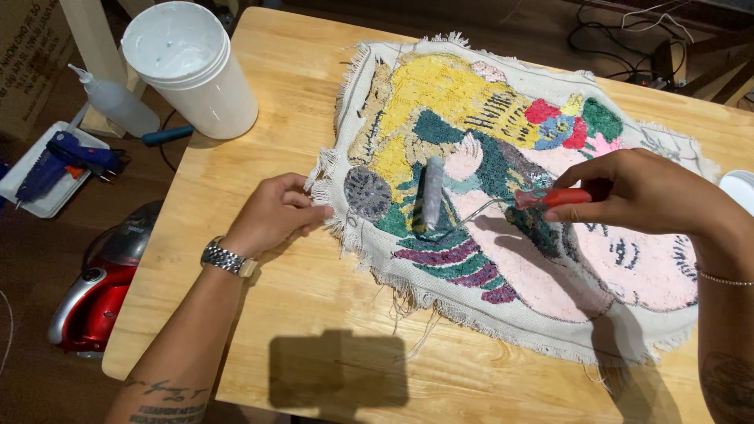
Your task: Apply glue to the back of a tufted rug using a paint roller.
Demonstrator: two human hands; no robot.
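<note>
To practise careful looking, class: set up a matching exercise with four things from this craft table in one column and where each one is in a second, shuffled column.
1. white tub
2. paint roller
3. left hand
4. red vacuum cleaner

a. on the floor, left of the table
b. pinching the rug's frayed edge
c. at the table's far left corner
d. lying on the tufted rug, its red handle held in the right hand

Pairs: 1-c, 2-d, 3-b, 4-a

Wooden table (314, 330) over dark floor (31, 377)
</note>
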